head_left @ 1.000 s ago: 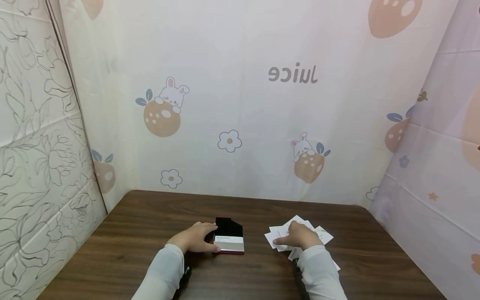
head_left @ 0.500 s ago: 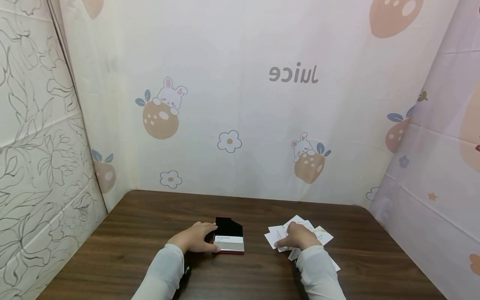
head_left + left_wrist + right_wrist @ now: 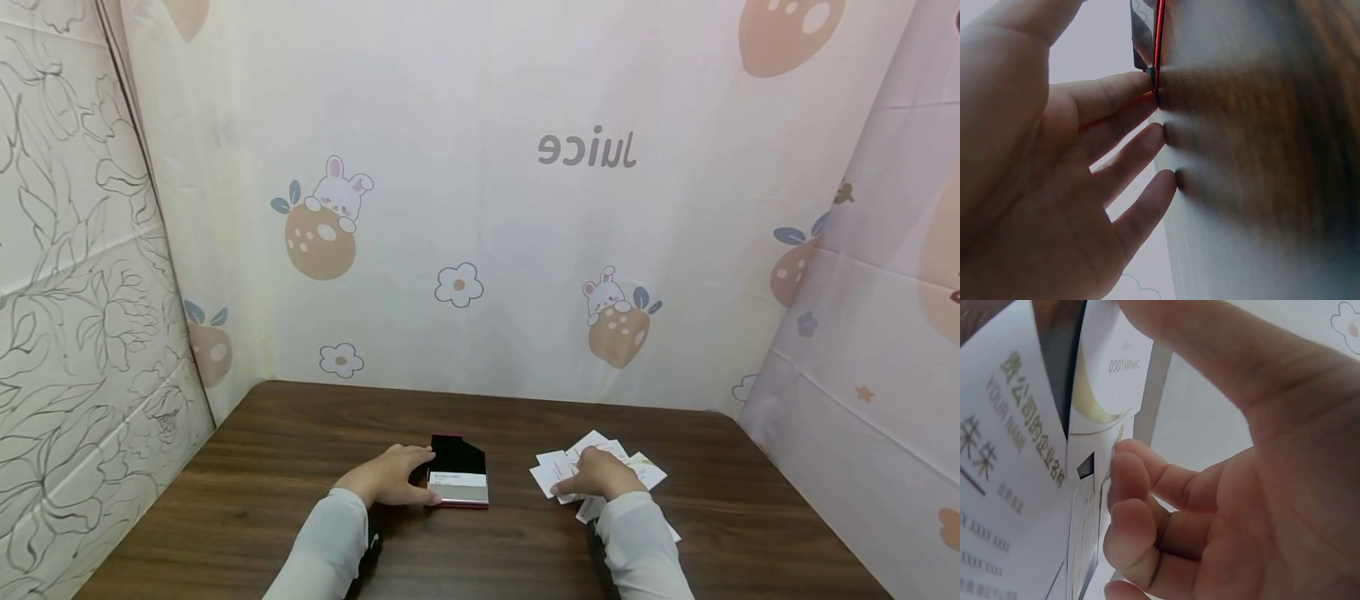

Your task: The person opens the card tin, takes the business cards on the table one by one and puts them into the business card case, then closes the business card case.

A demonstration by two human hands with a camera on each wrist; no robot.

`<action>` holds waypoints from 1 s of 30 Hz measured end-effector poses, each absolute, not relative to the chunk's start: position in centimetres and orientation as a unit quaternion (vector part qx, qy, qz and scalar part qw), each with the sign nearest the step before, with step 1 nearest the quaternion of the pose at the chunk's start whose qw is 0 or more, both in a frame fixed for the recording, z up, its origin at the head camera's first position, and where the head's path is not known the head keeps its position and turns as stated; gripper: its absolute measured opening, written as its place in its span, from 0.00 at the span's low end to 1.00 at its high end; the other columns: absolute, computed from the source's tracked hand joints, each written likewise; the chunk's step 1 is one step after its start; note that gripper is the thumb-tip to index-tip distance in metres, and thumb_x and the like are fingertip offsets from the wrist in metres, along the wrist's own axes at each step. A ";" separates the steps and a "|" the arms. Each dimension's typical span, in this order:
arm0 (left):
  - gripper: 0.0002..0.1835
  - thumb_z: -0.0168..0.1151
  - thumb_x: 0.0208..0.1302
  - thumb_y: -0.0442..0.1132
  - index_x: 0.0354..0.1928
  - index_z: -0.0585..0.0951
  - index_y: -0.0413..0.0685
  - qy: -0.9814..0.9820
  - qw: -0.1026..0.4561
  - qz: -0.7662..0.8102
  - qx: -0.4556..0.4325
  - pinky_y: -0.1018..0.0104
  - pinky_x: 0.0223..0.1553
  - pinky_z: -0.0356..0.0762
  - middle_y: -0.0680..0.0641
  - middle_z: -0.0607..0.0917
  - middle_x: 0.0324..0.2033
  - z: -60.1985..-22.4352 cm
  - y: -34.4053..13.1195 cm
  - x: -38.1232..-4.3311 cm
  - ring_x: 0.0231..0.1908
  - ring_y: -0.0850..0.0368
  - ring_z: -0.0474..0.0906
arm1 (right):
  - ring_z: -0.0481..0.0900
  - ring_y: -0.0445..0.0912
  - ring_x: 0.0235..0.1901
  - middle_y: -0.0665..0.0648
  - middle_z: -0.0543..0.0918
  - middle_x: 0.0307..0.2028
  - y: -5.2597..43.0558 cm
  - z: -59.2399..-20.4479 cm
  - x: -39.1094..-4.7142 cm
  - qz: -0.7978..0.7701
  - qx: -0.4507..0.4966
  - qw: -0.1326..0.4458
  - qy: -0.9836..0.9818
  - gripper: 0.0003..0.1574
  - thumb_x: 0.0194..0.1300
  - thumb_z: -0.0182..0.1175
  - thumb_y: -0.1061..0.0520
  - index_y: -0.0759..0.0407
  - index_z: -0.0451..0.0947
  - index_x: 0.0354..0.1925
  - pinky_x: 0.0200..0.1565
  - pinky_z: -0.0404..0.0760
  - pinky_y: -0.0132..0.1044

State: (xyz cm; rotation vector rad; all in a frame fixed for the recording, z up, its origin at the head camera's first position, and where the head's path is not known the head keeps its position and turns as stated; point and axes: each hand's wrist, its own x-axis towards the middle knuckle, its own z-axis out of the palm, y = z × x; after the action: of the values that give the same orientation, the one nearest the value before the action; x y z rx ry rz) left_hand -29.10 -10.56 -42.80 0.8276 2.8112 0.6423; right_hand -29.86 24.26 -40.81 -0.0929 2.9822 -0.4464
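Observation:
A flip-lid business card case [image 3: 457, 458] lies open on the table, its black lid interior facing up and a white card [image 3: 459, 479] showing in its silver near part. My left hand [image 3: 388, 477] holds the case's left side, thumb at the near corner and index finger near the hinge; in the left wrist view, the case's red edge [image 3: 1159, 47] meets the index fingertip while other fingertips rest on the table. To the right, my right hand [image 3: 604, 473] grips at a spread of loose business cards [image 3: 550, 477]. Its fingers curl against printed cards [image 3: 1004, 469], partly hiding them.
The dark wood-grain table [image 3: 487, 550] ends at a patterned curtain [image 3: 480, 208] behind it. More curtains hang at the left [image 3: 75, 250] and right [image 3: 870, 333]. Bare wood separates the case from the cards.
My right thumb has slid slightly right over the cards, and the leftmost card has shifted a little. The left hand and case have stayed in place.

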 end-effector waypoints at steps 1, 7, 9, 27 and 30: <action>0.43 0.63 0.52 0.62 0.63 0.69 0.40 0.935 0.071 0.214 0.275 0.44 0.60 0.65 0.40 0.69 0.63 -42.8 -10.5 -29.0 0.61 0.44 0.61 | 0.69 0.47 0.23 0.54 0.74 0.22 24.3 -40.8 -29.8 -0.147 -0.031 0.064 0.987 0.31 0.39 0.72 0.39 0.62 0.72 0.26 0.25 0.70 0.40; 0.43 0.63 0.52 0.62 0.63 0.69 0.40 0.936 0.070 0.211 0.272 0.45 0.60 0.65 0.40 0.69 0.63 -42.6 -10.3 -28.7 0.61 0.44 0.60 | 0.68 0.46 0.22 0.52 0.72 0.20 24.4 -40.8 -29.7 -0.152 -0.049 0.071 0.985 0.28 0.42 0.71 0.41 0.60 0.71 0.23 0.25 0.69 0.38; 0.43 0.63 0.52 0.62 0.63 0.69 0.41 0.936 0.071 0.210 0.272 0.45 0.60 0.65 0.39 0.69 0.63 -42.6 -10.2 -28.6 0.61 0.44 0.60 | 0.67 0.45 0.21 0.51 0.69 0.18 24.4 -40.9 -29.7 -0.159 -0.055 0.073 0.983 0.26 0.42 0.72 0.43 0.58 0.69 0.20 0.23 0.67 0.37; 0.43 0.63 0.52 0.62 0.64 0.69 0.41 0.938 0.070 0.213 0.264 0.44 0.60 0.65 0.41 0.69 0.64 -42.8 -10.1 -28.1 0.62 0.44 0.60 | 0.74 0.52 0.32 0.62 0.80 0.35 24.4 -40.8 -29.9 -0.171 -0.086 0.028 0.981 0.34 0.34 0.76 0.47 0.66 0.76 0.37 0.37 0.77 0.49; 0.43 0.62 0.52 0.63 0.64 0.68 0.42 0.938 0.071 0.213 0.264 0.44 0.60 0.65 0.41 0.69 0.64 -42.7 -10.1 -28.1 0.62 0.44 0.60 | 0.73 0.50 0.33 0.60 0.80 0.34 24.3 -40.8 -29.8 -0.188 -0.093 0.033 0.977 0.34 0.36 0.76 0.49 0.65 0.72 0.38 0.38 0.76 0.49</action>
State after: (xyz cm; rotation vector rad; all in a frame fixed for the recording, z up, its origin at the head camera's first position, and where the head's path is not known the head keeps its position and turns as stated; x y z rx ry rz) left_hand -28.08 -10.14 -42.69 0.7941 2.8204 0.6412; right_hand -29.81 24.27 -40.81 -0.2863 3.0072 -0.5782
